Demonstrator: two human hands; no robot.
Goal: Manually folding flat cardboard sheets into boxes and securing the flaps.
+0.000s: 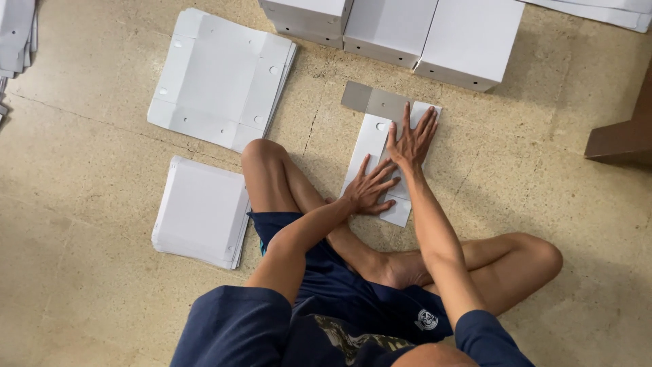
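Note:
A folded white cardboard box blank [372, 139] lies flat on the floor in front of my crossed legs, with a grey flap [367, 100] at its far end. My left hand [370, 188] presses flat on the near part of the blank, fingers spread. My right hand [411, 139] presses flat on the blank's far right part, fingers spread toward the flap. Neither hand grips anything.
A stack of unfolded white box blanks with holes [221, 78] lies at the upper left. A smaller stack of white sheets [202, 212] sits by my left knee. Assembled white boxes [390, 30] line the top. A brown wooden piece [621, 139] is at right.

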